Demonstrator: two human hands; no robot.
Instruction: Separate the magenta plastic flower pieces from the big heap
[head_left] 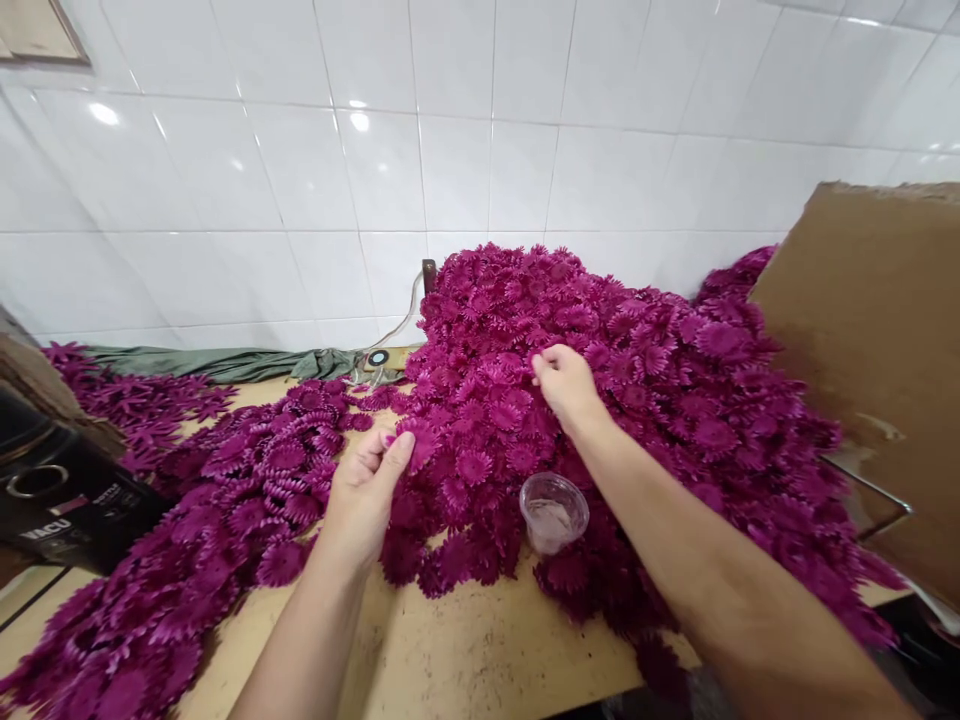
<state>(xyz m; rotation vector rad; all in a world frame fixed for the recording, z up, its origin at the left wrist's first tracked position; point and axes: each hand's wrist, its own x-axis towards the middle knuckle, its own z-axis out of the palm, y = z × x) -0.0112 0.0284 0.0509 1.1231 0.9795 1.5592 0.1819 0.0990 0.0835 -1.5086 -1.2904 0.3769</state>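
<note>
A big heap of magenta fabric flowers (637, 380) covers the back and right of a wooden table (465, 650). My left hand (367, 490) is closed in a pinch on one magenta flower (420, 440) at the heap's near-left edge. My right hand (566, 385) reaches into the middle of the heap, fingers curled and pinching at a flower there. A flatter layer of sorted-looking flowers (225, 520) spreads over the left of the table. Between my forearms, a small clear plastic cup (553, 512) stands at the foot of the heap.
A brown cardboard sheet (870, 350) leans at the right over a metal wire frame (877, 495). A black machine (67, 490) sits at the left edge. Green cloth (225, 362) and a cable (397, 330) lie along the white tiled wall (450, 150).
</note>
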